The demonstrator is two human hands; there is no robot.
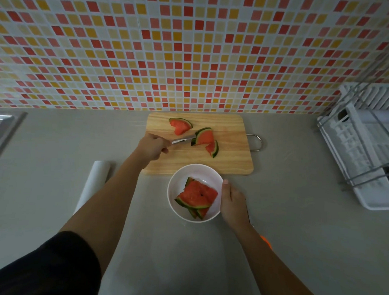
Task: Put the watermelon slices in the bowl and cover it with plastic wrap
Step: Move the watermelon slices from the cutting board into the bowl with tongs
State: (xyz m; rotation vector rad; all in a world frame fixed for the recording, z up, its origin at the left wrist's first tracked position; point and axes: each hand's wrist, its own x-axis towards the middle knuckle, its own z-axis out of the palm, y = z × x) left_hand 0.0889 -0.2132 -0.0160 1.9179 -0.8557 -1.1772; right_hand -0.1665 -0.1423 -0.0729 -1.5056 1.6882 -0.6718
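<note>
A white bowl [177, 182] stands on the grey counter in front of the wooden cutting board [228, 157] and holds several watermelon slices [196, 195]. Three more slices lie on the board: one at the back [180, 125], one in the middle [203, 136] and one at the right [213, 148]. My left hand [151, 148] grips metal tongs [182, 139] whose tips meet the middle slice. My right hand [232, 200] holds the bowl's right rim, thumb on the edge. A white roll of plastic wrap [95, 181] lies left of my left forearm.
A white dish rack [363, 151] with a metal frame fills the right side of the counter. A steel sink edge [4, 127] shows at the far left. The tiled wall rises right behind the board. Something orange [265, 240] peeks out from under my right forearm.
</note>
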